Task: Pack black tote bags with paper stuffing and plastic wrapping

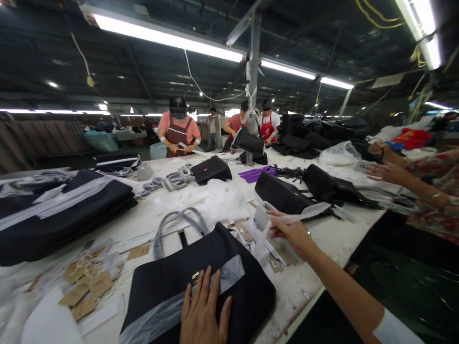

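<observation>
A large black handbag [165,277] lies in front of me, its grey wrapped handles [181,215] pointing away. Clear film [158,315] runs across its front below a gold clasp [195,277]. My left hand [204,306] rests on the bag beside the clasp, fingers stretched out. Beyond the bag's right side, my right hand [287,231] is closed on a strip of translucent film [263,239] that hangs down over a pile of papers and cards [247,234].
Brown tags [86,286] lie at left near stacked black bags [71,205]. Purple strips [256,174] and more black bags [283,191] lie farther back on the white table [315,267]. A co-worker's hands [387,169] are at right; other people stand across the table.
</observation>
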Demonstrator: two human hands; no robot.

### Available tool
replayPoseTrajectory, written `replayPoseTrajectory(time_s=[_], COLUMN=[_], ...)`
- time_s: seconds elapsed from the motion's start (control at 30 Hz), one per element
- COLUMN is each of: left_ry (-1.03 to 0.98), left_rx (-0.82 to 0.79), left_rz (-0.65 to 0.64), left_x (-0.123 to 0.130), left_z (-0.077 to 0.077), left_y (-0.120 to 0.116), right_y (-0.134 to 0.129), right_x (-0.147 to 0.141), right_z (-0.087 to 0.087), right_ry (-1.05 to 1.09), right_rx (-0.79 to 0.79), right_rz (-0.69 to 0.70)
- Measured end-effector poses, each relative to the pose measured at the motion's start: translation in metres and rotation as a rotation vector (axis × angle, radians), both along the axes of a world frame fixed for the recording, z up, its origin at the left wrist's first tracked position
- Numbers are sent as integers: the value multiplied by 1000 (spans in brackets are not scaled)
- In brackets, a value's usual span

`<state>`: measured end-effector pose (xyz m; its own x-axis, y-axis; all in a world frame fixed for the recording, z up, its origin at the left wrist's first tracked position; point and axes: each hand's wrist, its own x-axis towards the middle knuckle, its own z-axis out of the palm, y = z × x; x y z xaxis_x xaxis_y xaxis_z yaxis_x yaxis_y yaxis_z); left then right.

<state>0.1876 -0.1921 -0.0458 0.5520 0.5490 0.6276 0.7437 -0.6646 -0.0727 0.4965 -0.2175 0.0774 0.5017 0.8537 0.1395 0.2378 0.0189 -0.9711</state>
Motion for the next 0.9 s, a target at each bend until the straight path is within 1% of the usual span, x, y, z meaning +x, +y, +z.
replayPoseTrajectory(time_s=[0.03, 0.07, 0.1, 0.13, 0.17, 0.27, 0.33, 0.47, 0.53, 0.6, 0.67, 0.77, 0.83, 0.9], left_ry=[-2, -4, -6, -10, -12, -12, -8, -9, -11, -21, -36, -42, -38, -30], left_rx=[-8, -16, -24, -29, -30, -25, -26, -28, -25, -37, -56, -77, -78, -76], left_rz=[-2, -2, 1, 5, 7, 7, 8, 6, 4, 4, 1, 2, 3, 4], left_x=[0, 0, 0, 0, 1, 2, 2, 1, 1, 1, 2, 3, 3, 3], left_z=[2, 3, 4, 5, 6, 8, 8, 8, 7, 7, 8, 9, 10, 10], left_y=[-1, -2, -4, -5, -5, -7, -7, -6, -5, -5, -5, -6, -6, -7], right_y=[-1, -2, -2, -3, -3, 1, 4, 6, 4, 2, 2, 6, 9, 11], right_x=[-1, -2, -2, -2, -2, 1, 2, -3, -7, -10, -13, -15, -16, -18], right_z=[1, 1, 0, -2, -5, -11, -10, 2, 7, 10, 10, 8, 8, 9], right_ry=[125, 202, 226, 206, 161, 33, -3, 55, 93, 93, 42, -39, -30, 10], right_rx=[23, 45, 55, 47, 29, -47, -42, 13, 6, -2, 3, 54, 102, 133], right_rz=[115, 215, 290, 333, 341, 302, 311, 430, 488, 514, 479, 334, 232, 168])
